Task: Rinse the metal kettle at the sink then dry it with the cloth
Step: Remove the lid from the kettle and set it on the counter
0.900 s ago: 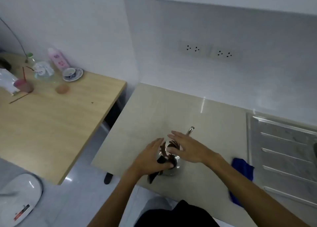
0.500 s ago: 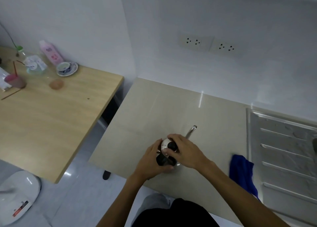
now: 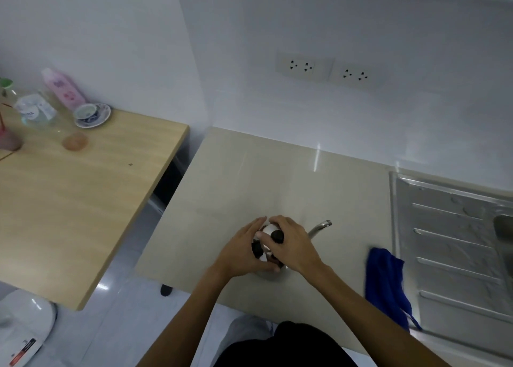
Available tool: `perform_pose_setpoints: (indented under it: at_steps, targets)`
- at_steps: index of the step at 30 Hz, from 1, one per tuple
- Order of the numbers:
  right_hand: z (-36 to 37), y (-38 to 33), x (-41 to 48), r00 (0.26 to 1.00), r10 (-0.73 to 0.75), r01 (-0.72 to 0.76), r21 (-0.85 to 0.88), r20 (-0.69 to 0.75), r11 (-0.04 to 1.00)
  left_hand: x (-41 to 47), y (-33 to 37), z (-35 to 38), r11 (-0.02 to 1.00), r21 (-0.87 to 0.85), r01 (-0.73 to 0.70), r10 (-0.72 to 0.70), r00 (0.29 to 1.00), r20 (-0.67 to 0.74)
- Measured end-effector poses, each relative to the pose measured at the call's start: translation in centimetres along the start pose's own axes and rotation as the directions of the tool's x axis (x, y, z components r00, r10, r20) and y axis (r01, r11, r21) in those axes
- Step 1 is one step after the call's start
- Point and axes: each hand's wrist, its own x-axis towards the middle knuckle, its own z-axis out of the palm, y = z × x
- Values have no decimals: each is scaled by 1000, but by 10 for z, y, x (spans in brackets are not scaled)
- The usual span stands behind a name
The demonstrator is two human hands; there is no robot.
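Note:
A small metal kettle [image 3: 319, 228] stands on the beige counter [image 3: 249, 178] near its front edge, its spout pointing right and away. Most of its body is hidden by my hands. My left hand [image 3: 241, 251] wraps the kettle's left side. My right hand [image 3: 291, 246] lies over the top, fingers closed around the black knob and handle parts. A blue cloth [image 3: 388, 280] lies crumpled to the right, beside the steel drainboard [image 3: 455, 244] of the sink; the basin itself is barely in view at the right edge.
A wooden table [image 3: 69, 200] stands left of the counter with a gap between them. Bottles, a cup on a saucer and a pink cup crowd its far corner. Wall sockets [image 3: 327, 69] sit above the counter. A white appliance [image 3: 22, 327] is on the floor at lower left.
My right hand has come down from hovering with spread fingers and closed over the kettle's top. My left hand has stayed on its side. The kettle has not moved off the counter.

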Motion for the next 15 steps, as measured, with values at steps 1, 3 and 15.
perform_pose_setpoints:
  at_steps: [1, 3, 15]
  targets:
    - [4, -1, -1, 999, -4, 6, 41, -53, 999, 1, 0, 0, 999, -23, -24, 24, 1000, -5]
    - [13, -1, -2, 983, -29, 46, 90, -179, 995, 0, 0, -1, 998, -43, -51, 50, 998, -29]
    - [2, 5, 19, 990, -65, 86, 172, -122, 981, 0, -3, 17, 992, -111, -53, 33, 983, -182]
